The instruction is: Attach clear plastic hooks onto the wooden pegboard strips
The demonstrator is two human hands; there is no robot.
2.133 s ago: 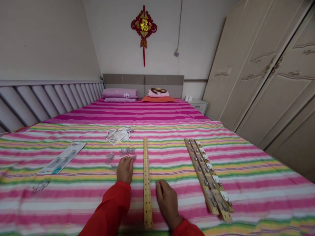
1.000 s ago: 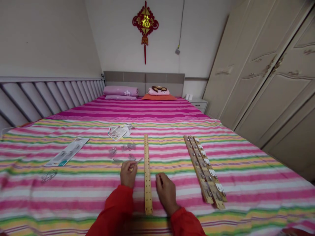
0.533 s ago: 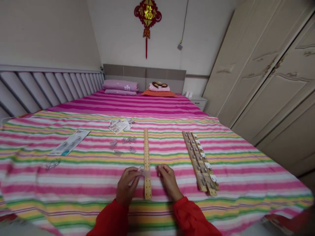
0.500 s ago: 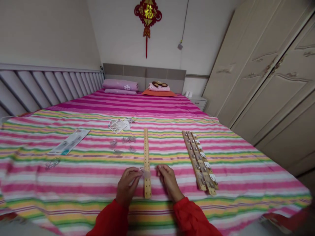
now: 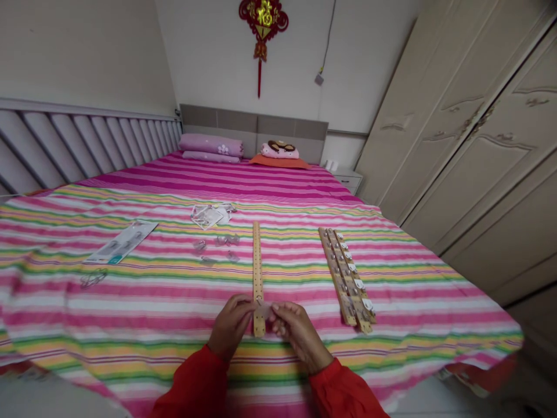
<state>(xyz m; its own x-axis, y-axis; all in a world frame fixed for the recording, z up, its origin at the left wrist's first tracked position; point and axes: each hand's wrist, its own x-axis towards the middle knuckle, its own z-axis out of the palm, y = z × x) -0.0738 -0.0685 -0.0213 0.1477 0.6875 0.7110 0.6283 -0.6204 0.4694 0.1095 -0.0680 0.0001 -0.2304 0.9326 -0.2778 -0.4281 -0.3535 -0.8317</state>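
Observation:
A small clear adhesive hook (image 5: 263, 310) with a metal loop is pinched between my two hands, over the near end of a wooden strip with holes (image 5: 257, 261). My left hand (image 5: 230, 327) grips its left edge, fingers closed. On the opposite side, my right hand (image 5: 299, 332) has thumb and fingers pressed on the right edge. Whether the hook touches the strip I cannot tell. Several similar clear hooks (image 5: 207, 260) lie loose to the left of the strip.
At right lie several wooden strips (image 5: 348, 284) bearing metal and white hooks. A packaging card (image 5: 122, 242) and some metal wire pieces (image 5: 93, 278) are on the left. Paper packets (image 5: 209, 215) sit farther back on the striped bed cloth (image 5: 183, 354).
My right hand has moved left and closed on the hook's right edge. The hook has shifted slightly right, over the strip. The head view has tilted a little.

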